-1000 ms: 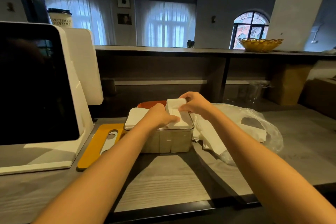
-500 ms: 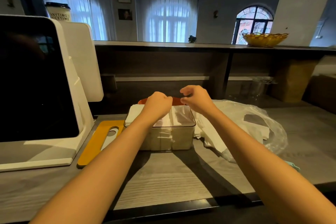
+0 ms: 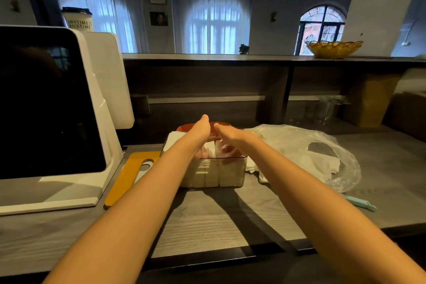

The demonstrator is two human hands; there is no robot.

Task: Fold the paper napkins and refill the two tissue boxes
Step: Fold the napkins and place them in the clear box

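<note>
While your left hand (image 3: pixel 200 132) and right hand (image 3: pixel 227 134) reach down into the clear box (image 3: pixel 212 172) on the tabletop (image 3: pixel 230 219), seemingly tamping the napkins (image 3: pixel 211 148) flat, I cannot tell how your fingers lie.

A second ago the right hand (image 3: pixel 227 132) pinches a folded napkin above the clear tissue box (image 3: pixel 213 170) while the left hand (image 3: pixel 198 132) rests on the stack; half a second ago both fists hover over the box with the napkin already lying in it. Now both hands are lowered into the open top, thumbs raised side by side, fingers (image 3: pixel 227 150) pushed down among the napkins (image 3: pixel 211 148) and seen blurred through the clear wall. A pale green tool (image 3: pixel 359 203) on the bench has come into view at the right.
</note>
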